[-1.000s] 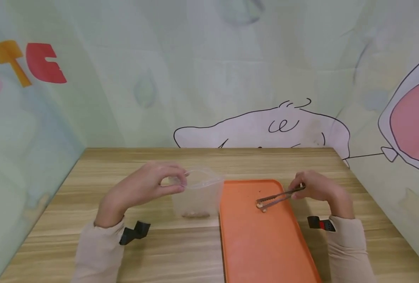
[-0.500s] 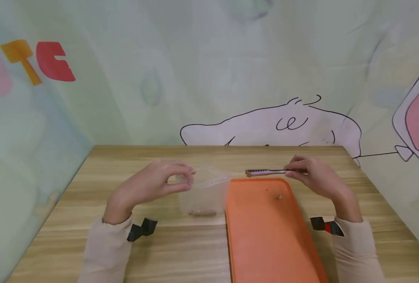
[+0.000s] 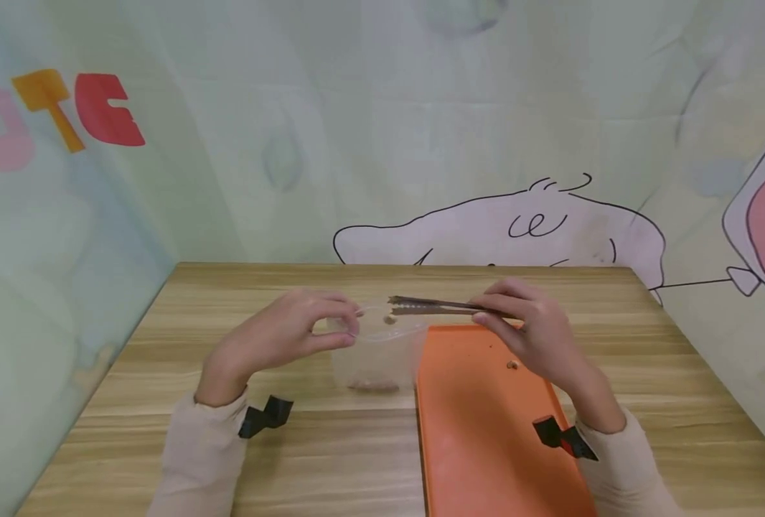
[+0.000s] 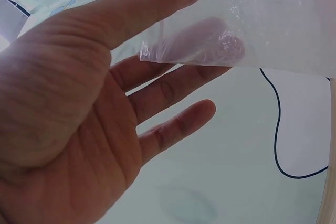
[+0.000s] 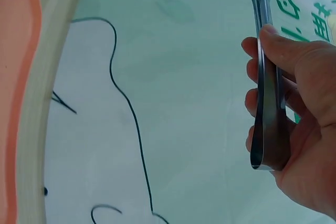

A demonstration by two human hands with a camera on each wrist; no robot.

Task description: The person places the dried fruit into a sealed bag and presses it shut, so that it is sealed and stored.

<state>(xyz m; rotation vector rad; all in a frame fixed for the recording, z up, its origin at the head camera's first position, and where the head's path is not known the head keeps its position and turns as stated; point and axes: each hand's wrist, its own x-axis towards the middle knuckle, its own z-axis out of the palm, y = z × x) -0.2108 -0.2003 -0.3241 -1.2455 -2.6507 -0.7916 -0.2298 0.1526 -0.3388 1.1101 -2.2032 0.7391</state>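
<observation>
My left hand pinches the upper left rim of a clear plastic zip bag between thumb and fingers. The bag stands upright with its mouth open and small brownish pieces at its bottom. In the left wrist view, fingers show through the film. My right hand grips metal tongs, held level with their serrated tips over the bag's mouth. Just below those tips is a small tan piece; whether it touches them I cannot tell. The right wrist view shows the tongs between thumb and fingers.
An orange tray lies right of the bag, under my right forearm. One small tan piece and a dark speck lie on it. The wooden table ends at a printed cloth backdrop.
My right hand has lifted the tongs off the tray and carried them left to above the bag's mouth, with a small piece. Another piece stays on the tray. My left hand keeps holding the bag.
</observation>
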